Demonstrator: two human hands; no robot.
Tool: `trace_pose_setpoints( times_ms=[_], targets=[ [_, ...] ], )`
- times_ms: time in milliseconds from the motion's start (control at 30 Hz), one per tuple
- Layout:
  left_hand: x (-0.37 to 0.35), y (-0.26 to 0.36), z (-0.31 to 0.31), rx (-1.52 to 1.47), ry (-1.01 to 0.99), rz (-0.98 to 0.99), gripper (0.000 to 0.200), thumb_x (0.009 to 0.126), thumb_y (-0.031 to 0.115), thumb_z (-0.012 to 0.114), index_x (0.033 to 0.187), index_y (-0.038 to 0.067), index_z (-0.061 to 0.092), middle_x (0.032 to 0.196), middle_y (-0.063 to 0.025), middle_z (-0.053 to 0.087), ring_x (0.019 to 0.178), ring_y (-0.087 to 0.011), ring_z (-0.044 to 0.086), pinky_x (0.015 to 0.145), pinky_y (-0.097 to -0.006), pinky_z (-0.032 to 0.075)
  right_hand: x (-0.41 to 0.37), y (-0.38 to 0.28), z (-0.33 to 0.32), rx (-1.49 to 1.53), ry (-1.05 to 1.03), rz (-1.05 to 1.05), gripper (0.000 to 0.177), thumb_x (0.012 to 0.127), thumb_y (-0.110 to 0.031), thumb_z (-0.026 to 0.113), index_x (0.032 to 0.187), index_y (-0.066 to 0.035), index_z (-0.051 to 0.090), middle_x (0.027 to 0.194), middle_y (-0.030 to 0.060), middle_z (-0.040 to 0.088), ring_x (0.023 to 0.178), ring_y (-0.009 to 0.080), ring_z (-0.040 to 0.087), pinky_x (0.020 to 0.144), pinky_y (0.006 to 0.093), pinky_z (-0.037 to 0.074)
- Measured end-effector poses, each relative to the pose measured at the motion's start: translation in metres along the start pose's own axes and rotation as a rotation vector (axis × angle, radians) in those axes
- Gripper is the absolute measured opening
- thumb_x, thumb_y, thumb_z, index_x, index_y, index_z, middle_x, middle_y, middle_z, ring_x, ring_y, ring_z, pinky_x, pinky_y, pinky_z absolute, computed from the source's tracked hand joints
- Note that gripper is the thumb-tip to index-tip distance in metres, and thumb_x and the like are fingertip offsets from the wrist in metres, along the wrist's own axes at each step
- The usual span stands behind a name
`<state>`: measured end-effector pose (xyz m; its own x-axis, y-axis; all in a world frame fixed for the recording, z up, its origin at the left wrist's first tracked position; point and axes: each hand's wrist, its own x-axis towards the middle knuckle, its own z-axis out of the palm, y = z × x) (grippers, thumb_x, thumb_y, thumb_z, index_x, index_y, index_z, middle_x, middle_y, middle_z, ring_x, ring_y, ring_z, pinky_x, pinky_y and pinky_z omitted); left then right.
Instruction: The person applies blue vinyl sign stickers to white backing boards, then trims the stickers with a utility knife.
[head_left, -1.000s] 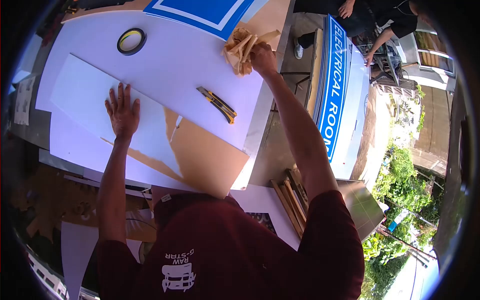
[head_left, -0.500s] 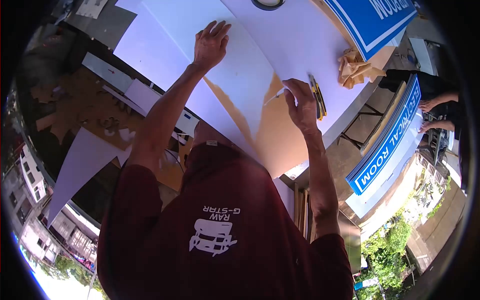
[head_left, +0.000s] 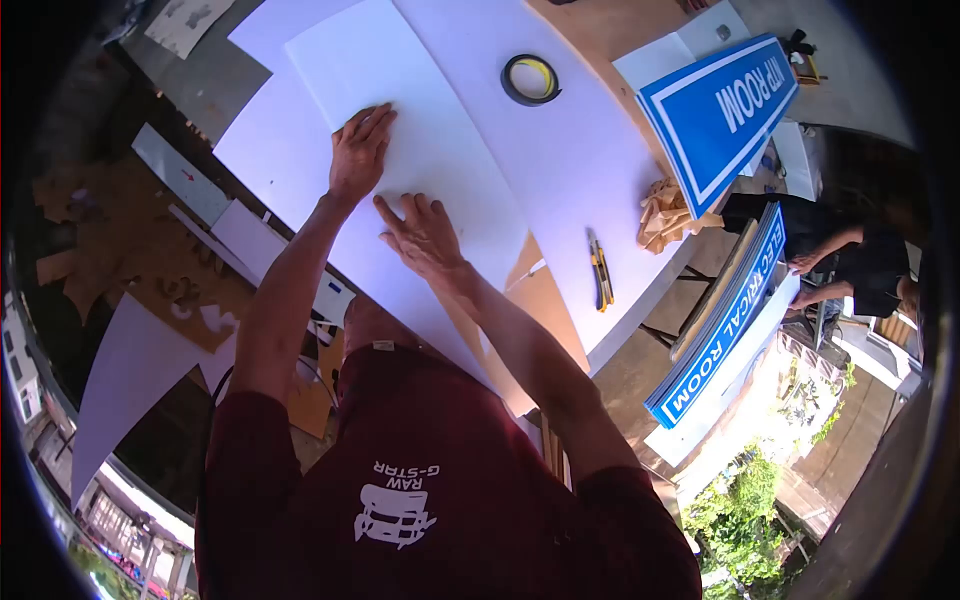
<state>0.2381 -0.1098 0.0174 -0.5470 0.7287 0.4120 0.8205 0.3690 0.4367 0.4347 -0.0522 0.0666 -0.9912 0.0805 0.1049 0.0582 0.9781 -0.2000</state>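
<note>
A: Where are the hands?
B: Both lie on the long white panel [head_left: 445,140]. The left hand [head_left: 362,152] is farther out, its fingers close together and slightly bent. The right hand [head_left: 425,235] is nearer the body, with its fingers spread.

A: Is either one gripping anything?
B: No, both are open and holding nothing. They sit near each other without touching.

A: How does the panel lie?
B: Flat on the white work surface [head_left: 590,170], slanting across it. Its far part is white, and a bare brown patch [head_left: 552,320] shows at the near end, partly behind the right forearm.

A: What's around it?
B: A roll of tape [head_left: 507,80] lies beyond its right edge. A yellow and black cutter [head_left: 600,272] lies to the right of the brown patch, apart from the panel. Crumpled brown paper [head_left: 668,218] is farther right, just beside a blue sign [head_left: 715,115] with the word ROOM.

A: And past the table?
B: A stack of blue signs [head_left: 722,325] reading ELECTRICAL ROOM. Another person in dark clothes [head_left: 870,262] has both hands at its far side.
</note>
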Motion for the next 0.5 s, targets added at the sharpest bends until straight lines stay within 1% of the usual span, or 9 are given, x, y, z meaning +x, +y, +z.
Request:
trace_pose_setpoints(
  times_ms=[67,133,167,233,333,500],
  targets=[
    [0.001,0.006,-0.001,0.051,-0.023,-0.019,0.042,0.100,0.009,0.059,0.142,0.013,0.061,0.152,0.0013,0.056,0.138,-0.0225,0.049,0.108,-0.0446,0.039,-0.005,0.001,0.004,-0.065,0.021,-0.040,0.067,0.086,-0.045,0.078,0.142,-0.014,0.060,0.110,0.0085,0.052,0.103,0.0248,0.052,0.083,0.0415,0.047],
    [0.000,0.007,-0.002,0.100,-0.046,-0.014,0.044,0.100,0.010,0.059,0.144,0.012,0.058,0.155,0.0006,0.052,0.139,-0.0231,0.048,0.108,-0.0450,0.039,-0.007,0.003,0.002,-0.079,-0.032,-0.057,0.068,0.087,-0.045,0.077,0.143,-0.013,0.058,0.112,0.0087,0.051,0.104,0.0240,0.051,0.082,0.0401,0.047],
    [0.001,0.008,-0.001,0.096,-0.051,-0.020,0.045,0.099,0.010,0.059,0.144,0.012,0.057,0.155,0.0006,0.051,0.140,-0.0233,0.048,0.108,-0.0452,0.039,-0.005,0.005,-0.003,-0.044,0.002,-0.084,0.067,0.087,-0.040,0.078,0.145,-0.011,0.058,0.108,0.0089,0.052,0.097,0.0228,0.054,0.074,0.0387,0.046],
    [0.001,0.009,-0.002,0.102,-0.067,-0.038,0.046,0.098,0.009,0.060,0.144,0.011,0.057,0.155,0.0006,0.051,0.141,-0.0236,0.047,0.108,-0.0456,0.038,-0.001,0.004,-0.004,-0.043,0.027,-0.086,0.069,0.088,-0.042,0.077,0.146,-0.011,0.057,0.108,0.0079,0.051,0.094,0.0219,0.054,0.071,0.0387,0.045],
    [0.002,0.012,-0.004,0.106,-0.104,-0.073,0.046,0.097,0.008,0.060,0.143,0.011,0.057,0.156,0.0003,0.050,0.142,-0.0240,0.045,0.110,-0.0468,0.038,0.007,0.001,-0.001,-0.053,0.008,-0.033,0.069,0.087,-0.045,0.078,0.144,-0.012,0.057,0.109,0.0062,0.051,0.095,0.0202,0.052,0.074,0.0381,0.044],
    [0.003,0.012,-0.008,0.089,-0.107,-0.081,0.045,0.098,0.008,0.060,0.143,0.010,0.057,0.156,-0.0006,0.050,0.142,-0.0244,0.045,0.109,-0.0466,0.038,0.007,0.001,0.000,-0.098,-0.007,-0.049,0.067,0.088,-0.043,0.077,0.144,-0.011,0.058,0.111,0.0065,0.050,0.094,0.0199,0.053,0.072,0.0381,0.044]
  ],
)
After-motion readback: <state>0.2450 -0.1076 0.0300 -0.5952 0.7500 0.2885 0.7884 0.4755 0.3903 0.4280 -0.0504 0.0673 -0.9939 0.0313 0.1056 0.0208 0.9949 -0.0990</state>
